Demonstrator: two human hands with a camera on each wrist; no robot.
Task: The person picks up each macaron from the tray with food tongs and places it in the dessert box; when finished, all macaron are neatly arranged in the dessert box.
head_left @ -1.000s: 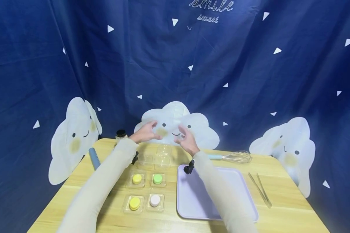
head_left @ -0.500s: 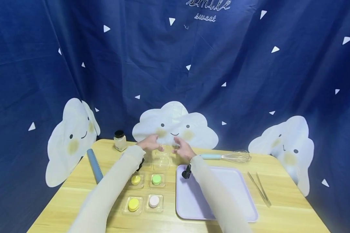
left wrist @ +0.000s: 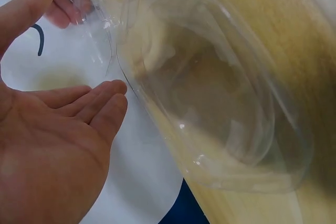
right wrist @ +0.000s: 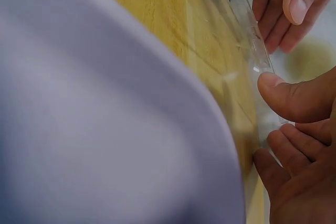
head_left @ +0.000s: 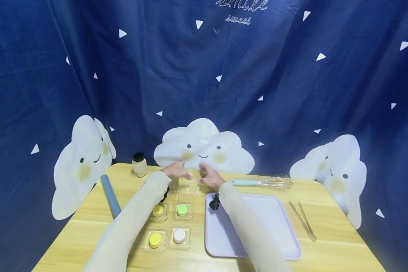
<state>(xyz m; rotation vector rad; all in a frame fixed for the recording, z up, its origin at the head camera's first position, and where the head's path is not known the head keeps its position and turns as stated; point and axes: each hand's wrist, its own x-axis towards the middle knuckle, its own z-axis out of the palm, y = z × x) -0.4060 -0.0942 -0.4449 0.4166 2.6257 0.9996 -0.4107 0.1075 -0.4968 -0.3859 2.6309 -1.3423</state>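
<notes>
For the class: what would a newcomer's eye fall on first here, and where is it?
Probably the smiling white cloud on the blue curtain, beyond the far edge of the table. Before it, the left hand and right hand flank clear plastic packaging. Nearer, four small coloured rounds in clear holders sit left of the lilac tray.

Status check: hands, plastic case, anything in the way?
Left hand open, right hand open, either side of clear case; contact unclear. Case on table. Tray below right sleeve; nothing seen blocking.
</notes>
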